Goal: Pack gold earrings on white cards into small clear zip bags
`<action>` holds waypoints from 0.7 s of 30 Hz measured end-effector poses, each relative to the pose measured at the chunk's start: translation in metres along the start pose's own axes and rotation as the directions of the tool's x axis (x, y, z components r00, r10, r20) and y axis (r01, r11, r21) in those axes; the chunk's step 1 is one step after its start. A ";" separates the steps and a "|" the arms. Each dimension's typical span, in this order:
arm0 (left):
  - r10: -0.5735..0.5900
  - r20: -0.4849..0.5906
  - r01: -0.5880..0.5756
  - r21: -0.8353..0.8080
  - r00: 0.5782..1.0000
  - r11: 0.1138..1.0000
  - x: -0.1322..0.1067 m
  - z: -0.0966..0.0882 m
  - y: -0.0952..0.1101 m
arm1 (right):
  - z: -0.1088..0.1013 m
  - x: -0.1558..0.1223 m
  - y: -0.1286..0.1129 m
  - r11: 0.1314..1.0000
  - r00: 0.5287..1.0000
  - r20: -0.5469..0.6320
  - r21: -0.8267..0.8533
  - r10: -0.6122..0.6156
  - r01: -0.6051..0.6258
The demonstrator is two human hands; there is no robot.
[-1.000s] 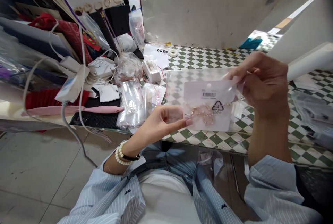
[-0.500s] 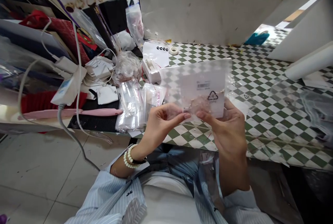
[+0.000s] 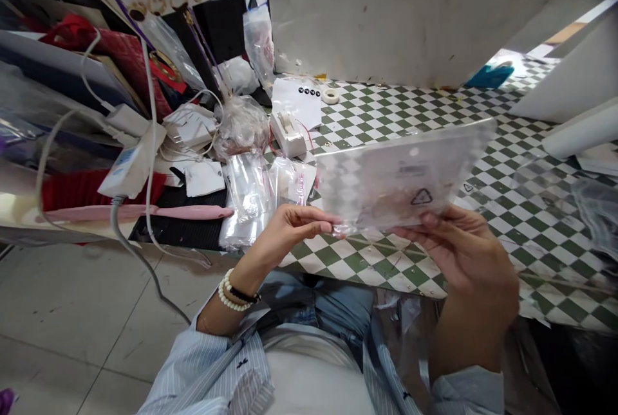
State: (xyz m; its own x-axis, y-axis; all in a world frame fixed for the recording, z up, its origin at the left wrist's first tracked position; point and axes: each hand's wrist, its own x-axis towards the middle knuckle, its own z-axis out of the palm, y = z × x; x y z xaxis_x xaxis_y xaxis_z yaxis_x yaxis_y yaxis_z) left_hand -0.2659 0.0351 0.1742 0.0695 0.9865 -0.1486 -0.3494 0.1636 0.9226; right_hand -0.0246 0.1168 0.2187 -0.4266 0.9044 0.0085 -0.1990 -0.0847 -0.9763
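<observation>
A clear plastic bag point(image 3: 400, 180) is held up over the checkered tabletop, tilted, with a white card inside marked by a recycling triangle. Pinkish jewellery shows faintly through the glare, too blurred to identify. My left hand point(image 3: 294, 228), with a white bead bracelet point(image 3: 230, 290) and dark band on its wrist, pinches the bag's lower left edge. My right hand point(image 3: 458, 248) grips the lower right edge, its fingers partly hidden behind the plastic.
A green and white checkered table point(image 3: 386, 112) holds a white box point(image 3: 288, 134), a tape roll point(image 3: 331, 96), and clear bags point(image 3: 248, 199). A pink comb point(image 3: 140, 212), cables point(image 3: 150, 93), and a power strip point(image 3: 132, 167) lie left. A white panel point(image 3: 400, 9) stands behind.
The bag has turned and tilted, its right end now raised and swung further right. My right hand has moved right and lower, and the card's barcode has become harder to read through the glare.
</observation>
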 end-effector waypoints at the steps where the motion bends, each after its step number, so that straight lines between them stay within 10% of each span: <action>1: 0.010 -0.034 -0.011 -0.015 0.999 1.000 0.000 -0.002 -0.001 | -0.002 0.004 0.002 0.994 0.992 -0.077 -0.056 -0.101 0.097; 5: 0.081 -0.171 -0.117 -0.214 0.982 0.970 0.002 -0.004 -0.004 | -0.006 0.023 0.017 0.701 0.713 -0.310 -0.624 -0.628 0.346; 8: 0.153 -0.172 -0.205 -0.351 0.973 0.914 0.002 0.004 -0.009 | 0.007 0.022 0.029 0.541 0.859 -0.094 -0.809 -0.504 0.229; 12: 0.244 -0.232 -0.317 -0.370 0.942 0.873 0.001 0.030 -0.019 | 0.051 -0.012 0.041 0.820 0.999 -0.022 -0.573 -0.029 0.011; 17: 0.306 -0.156 -0.322 -0.094 0.939 0.942 -0.018 0.032 -0.010 | 0.087 -0.036 0.050 0.946 0.939 0.201 -0.226 0.280 -0.233; 21: 0.244 0.229 -0.296 0.231 0.943 0.927 -0.080 -0.038 0.018 | 0.072 -0.031 0.033 0.866 0.881 0.367 -0.493 0.297 -0.086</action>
State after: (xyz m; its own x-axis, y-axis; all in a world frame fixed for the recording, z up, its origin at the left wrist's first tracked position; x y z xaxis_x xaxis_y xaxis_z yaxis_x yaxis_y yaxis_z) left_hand -0.3129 -0.0401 0.1887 0.1940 0.9668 0.1660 -0.1285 -0.1427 0.9814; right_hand -0.0816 0.0562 0.2013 -0.7591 0.6185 -0.2031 0.2994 0.0546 -0.9526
